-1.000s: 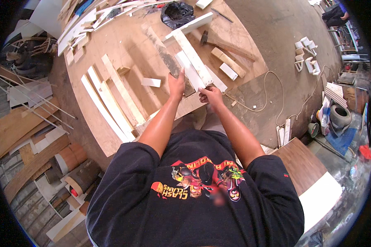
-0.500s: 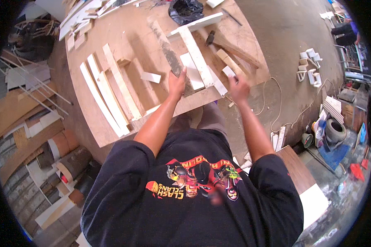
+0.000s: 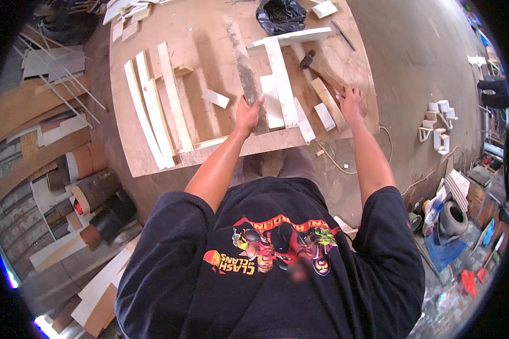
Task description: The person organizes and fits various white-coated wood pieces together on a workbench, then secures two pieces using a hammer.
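Observation:
My left hand is closed round the near end of a long, dark-stained wooden strip lying on the table. At the right, my right hand has its fingers on the handle end of a hammer, whose dark head points away from me. Between my hands, a T-shaped frame of pale wood lies beside a white board piece. A small white block rests close to my right hand, against a bare wood bar.
The plywood table carries long pale strips at the left and a loose white block. A black plastic bag and a dark pencil-like stick lie at the far side. White bracket-like pieces sit on the floor at right.
My right hand has moved right and away, from the small white block to the hammer handle. That block now lies on the table. My left hand stays on the stained strip; the view has shifted.

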The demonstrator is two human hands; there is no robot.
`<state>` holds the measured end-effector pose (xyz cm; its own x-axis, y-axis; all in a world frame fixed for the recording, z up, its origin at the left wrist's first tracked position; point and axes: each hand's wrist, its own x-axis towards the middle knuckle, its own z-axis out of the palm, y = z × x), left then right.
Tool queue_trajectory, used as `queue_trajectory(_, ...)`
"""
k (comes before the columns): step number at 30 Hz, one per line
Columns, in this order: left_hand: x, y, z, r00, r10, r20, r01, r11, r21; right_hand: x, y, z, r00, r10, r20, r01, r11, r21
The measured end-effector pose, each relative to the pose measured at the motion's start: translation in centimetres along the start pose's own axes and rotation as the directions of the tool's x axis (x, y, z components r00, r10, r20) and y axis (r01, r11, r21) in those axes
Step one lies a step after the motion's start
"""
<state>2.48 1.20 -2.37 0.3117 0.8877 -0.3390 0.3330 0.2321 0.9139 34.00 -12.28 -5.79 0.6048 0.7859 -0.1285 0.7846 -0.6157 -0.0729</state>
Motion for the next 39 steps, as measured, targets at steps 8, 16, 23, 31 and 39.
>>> queue_trajectory(8,0.4,-1.5,-0.2,1.000,0.016,0.023,-0.017,1.000,0.025,-0.1,1.0,-0.4,0.998,-0.039,0.049,0.031,0.987,0.160)
queue_trajectory(16,1.5,-3.5,-0.1,0.995,0.092,0.038,-0.091,0.995,-0.029,-13.3,-4.6,-8.3,0.994,0.080,0.078,-0.112,0.751,0.650)
queue_trajectory(23,1.4,-2.7,0.2,0.987,0.159,0.017,-0.158,0.987,-0.035,-27.2,-11.5,-6.3,0.999,-0.036,0.005,0.021,0.698,0.716)
queue_trajectory(31,2.8,-5.2,0.6,0.989,0.150,0.013,-0.149,0.989,-0.021,-30.6,-14.8,-6.9,0.994,-0.081,0.067,0.010,0.708,0.706)
queue_trajectory(39,2.9,-5.5,1.1,0.992,0.111,0.063,-0.098,0.978,-0.182,-30.8,-15.6,-7.3,0.990,-0.138,0.026,0.080,0.706,0.703)
